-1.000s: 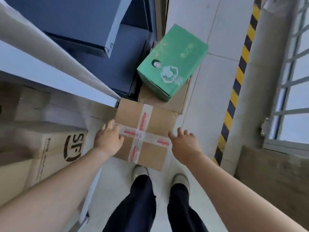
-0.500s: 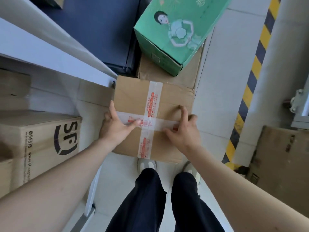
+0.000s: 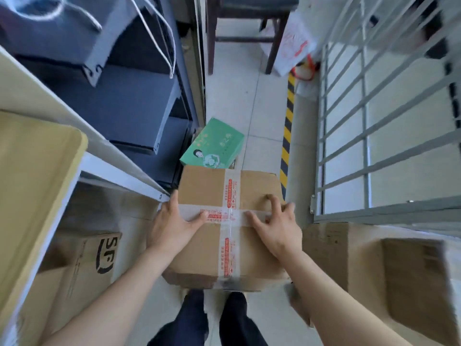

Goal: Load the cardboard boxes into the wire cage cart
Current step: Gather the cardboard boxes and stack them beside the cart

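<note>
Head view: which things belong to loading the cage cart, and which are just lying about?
Job: taped cardboard box, held by left hand and right hand; wire cage cart; SF box and green box, possibly next.
Lying about: chair, white bag, dark blue cases, striped floor tape.

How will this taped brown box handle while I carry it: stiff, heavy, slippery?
Probably stiff: the taped box shows flat faces and square edges under the left hand and right hand. Likely moderate in weight, since two hands at its sides carry it. The glossy tape may be slick, so grip bare cardboard.
</note>
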### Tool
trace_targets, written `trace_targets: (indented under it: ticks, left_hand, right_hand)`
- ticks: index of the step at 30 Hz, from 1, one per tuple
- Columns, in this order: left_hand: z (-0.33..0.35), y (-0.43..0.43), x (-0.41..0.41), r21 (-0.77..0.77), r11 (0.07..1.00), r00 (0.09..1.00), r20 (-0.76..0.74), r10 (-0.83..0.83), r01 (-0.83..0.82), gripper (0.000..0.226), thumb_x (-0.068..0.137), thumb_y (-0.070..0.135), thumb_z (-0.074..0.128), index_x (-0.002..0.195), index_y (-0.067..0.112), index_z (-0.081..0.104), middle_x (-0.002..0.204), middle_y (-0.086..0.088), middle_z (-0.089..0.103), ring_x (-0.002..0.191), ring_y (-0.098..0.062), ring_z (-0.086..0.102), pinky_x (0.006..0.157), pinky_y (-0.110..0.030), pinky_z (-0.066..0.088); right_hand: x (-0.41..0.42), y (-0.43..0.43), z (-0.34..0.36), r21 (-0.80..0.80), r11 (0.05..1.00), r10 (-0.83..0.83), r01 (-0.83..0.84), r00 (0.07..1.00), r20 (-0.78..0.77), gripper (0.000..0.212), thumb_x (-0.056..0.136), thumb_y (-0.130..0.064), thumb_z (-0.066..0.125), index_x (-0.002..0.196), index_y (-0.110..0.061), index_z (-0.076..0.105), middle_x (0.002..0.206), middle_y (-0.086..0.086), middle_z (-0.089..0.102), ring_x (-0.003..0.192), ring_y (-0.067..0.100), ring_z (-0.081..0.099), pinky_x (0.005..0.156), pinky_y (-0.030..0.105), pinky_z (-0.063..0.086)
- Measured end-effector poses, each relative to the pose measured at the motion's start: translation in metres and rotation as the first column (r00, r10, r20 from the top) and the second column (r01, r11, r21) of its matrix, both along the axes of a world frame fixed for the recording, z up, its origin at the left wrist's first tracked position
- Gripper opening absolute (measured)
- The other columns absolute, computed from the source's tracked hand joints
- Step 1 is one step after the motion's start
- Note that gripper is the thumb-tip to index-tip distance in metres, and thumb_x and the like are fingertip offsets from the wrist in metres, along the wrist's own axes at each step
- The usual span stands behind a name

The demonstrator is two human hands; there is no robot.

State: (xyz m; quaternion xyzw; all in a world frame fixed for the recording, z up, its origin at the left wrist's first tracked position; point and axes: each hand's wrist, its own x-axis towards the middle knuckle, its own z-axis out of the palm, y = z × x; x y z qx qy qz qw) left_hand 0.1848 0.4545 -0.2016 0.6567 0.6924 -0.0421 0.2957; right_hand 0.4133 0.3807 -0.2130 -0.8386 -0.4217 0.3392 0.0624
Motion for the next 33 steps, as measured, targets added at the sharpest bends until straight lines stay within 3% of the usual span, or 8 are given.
trace_targets:
  ticks: [3, 6, 9, 13, 17, 23, 33]
  left_hand:
    - [0.104, 0.007, 0.023, 0.083, 0.996, 0.997, 0.074, -0.034, 0.028, 0.1, 0.073, 0.078, 0.053, 0.15, 0.027, 0.016, 0.136, -0.005, 0.048, 0.122, -0.027, 0.049, 0.092, -0.041, 0.047]
    - [0.204, 0.006, 0.043, 0.192, 0.979, 0.994, 0.079, -0.079, 0.063, 0.101, 0.073, 0.08, 0.05, 0.152, 0.027, 0.015, 0.142, -0.002, 0.044, 0.127, -0.026, 0.047, 0.093, -0.04, 0.046]
    - [0.29, -0.001, 0.056, 0.271, 0.956, 0.981, 0.119, -0.153, 0.116, 0.103, 0.07, 0.084, 0.047, 0.152, 0.03, 0.015, 0.145, 0.0, 0.041, 0.129, -0.025, 0.046, 0.095, -0.041, 0.046]
    - [0.384, -0.019, 0.064, 0.376, 0.916, 0.959, 0.182, -0.218, 0.137, 0.106, 0.065, 0.087, 0.046, 0.15, 0.03, 0.02, 0.144, 0.0, 0.045, 0.127, -0.026, 0.048, 0.096, -0.044, 0.048]
    - [0.45, -0.051, 0.072, 0.498, 0.855, 0.957, 0.149, -0.249, 0.145, 0.112, 0.063, 0.093, 0.039, 0.151, 0.025, 0.019, 0.145, -0.004, 0.044, 0.128, -0.028, 0.047, 0.095, -0.045, 0.049]
    - [0.48, -0.116, 0.13, 0.496, 0.842, 0.923, 0.182, -0.339, 0.212, 0.108, 0.066, 0.09, 0.039, 0.148, 0.021, 0.025, 0.14, -0.005, 0.049, 0.121, -0.029, 0.054, 0.091, -0.042, 0.051]
    - [0.401, -0.266, 0.305, 0.301, 0.904, 0.936, 0.082, -0.343, 0.304, 0.083, 0.086, 0.07, 0.037, 0.145, 0.012, 0.029, 0.137, -0.01, 0.051, 0.122, -0.03, 0.052, 0.094, -0.039, 0.046]
  right_hand:
    - [0.024, -0.003, 0.105, 0.109, 0.994, -0.02, 0.015, 0.999, 0.041, 0.071, 0.078, -0.081, 0.042, 0.135, -0.04, 0.03, 0.127, 0.004, 0.035, 0.111, 0.03, 0.056, 0.083, 0.042, 0.053]
    - [0.04, -0.016, 0.202, 0.231, 0.972, -0.067, 0.047, 0.995, 0.08, 0.07, 0.078, -0.08, 0.043, 0.134, -0.04, 0.03, 0.12, 0.001, 0.036, 0.107, 0.029, 0.058, 0.078, 0.037, 0.049]
    - [0.051, -0.036, 0.288, 0.36, 0.929, -0.132, 0.087, 0.986, 0.104, 0.072, 0.077, -0.082, 0.043, 0.134, -0.041, 0.029, 0.132, 0.006, 0.037, 0.111, 0.03, 0.057, 0.083, 0.041, 0.051]
    - [0.057, -0.07, 0.386, 0.501, 0.861, -0.192, 0.091, 0.969, 0.154, 0.073, 0.077, -0.08, 0.044, 0.136, -0.04, 0.03, 0.138, 0.008, 0.036, 0.115, 0.031, 0.056, 0.088, 0.041, 0.05]
    - [0.068, -0.105, 0.458, 0.558, 0.827, -0.214, 0.067, 0.955, 0.203, 0.076, 0.077, -0.081, 0.044, 0.138, -0.039, 0.031, 0.146, 0.014, 0.033, 0.122, 0.035, 0.052, 0.094, 0.043, 0.048]
    - [0.125, -0.185, 0.504, 0.556, 0.829, -0.266, 0.065, 0.919, 0.289, 0.068, 0.083, -0.072, 0.048, 0.137, -0.033, 0.036, 0.138, 0.011, 0.036, 0.12, 0.033, 0.051, 0.089, 0.04, 0.045]
    - [0.276, -0.335, 0.435, 0.36, 0.919, -0.28, 0.161, 0.91, 0.307, 0.071, 0.082, -0.071, 0.049, 0.14, -0.032, 0.034, 0.143, 0.012, 0.034, 0.121, 0.033, 0.052, 0.093, 0.042, 0.045]
